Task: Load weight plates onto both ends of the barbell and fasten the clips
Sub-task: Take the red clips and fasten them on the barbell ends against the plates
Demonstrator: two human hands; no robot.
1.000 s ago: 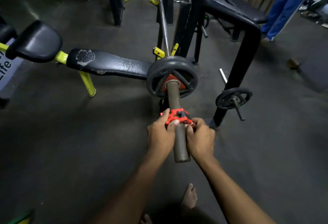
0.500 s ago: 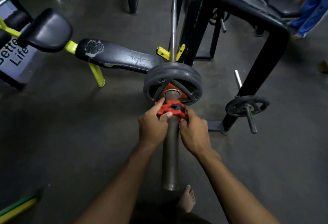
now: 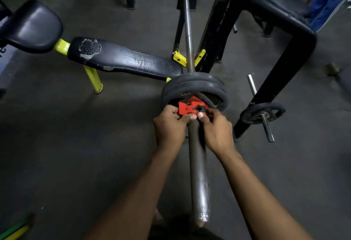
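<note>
The red clip [image 3: 191, 108] is now pushed right up against the weight plates [image 3: 193, 89] on the near end of the barbell [image 3: 198, 163]. A second ago it was held out near the tip of the bar, well apart from the plates, and half a second ago it was just short of them. So the slide along the bar looks finished, and the clip is probably about to be snapped shut. The left hand [image 3: 170, 128] is closed on the left side of the clip, and the right hand [image 3: 216, 133] is closed on its right side, with a thumb pressed on the black lever between them. It cannot be told if the lever is locked yet. Just past the grip, two plates are seen on the bar. Behind the grip, a long bare piece of bar is left. The far end of the bar is not shown, so that side may be undone.
</note>
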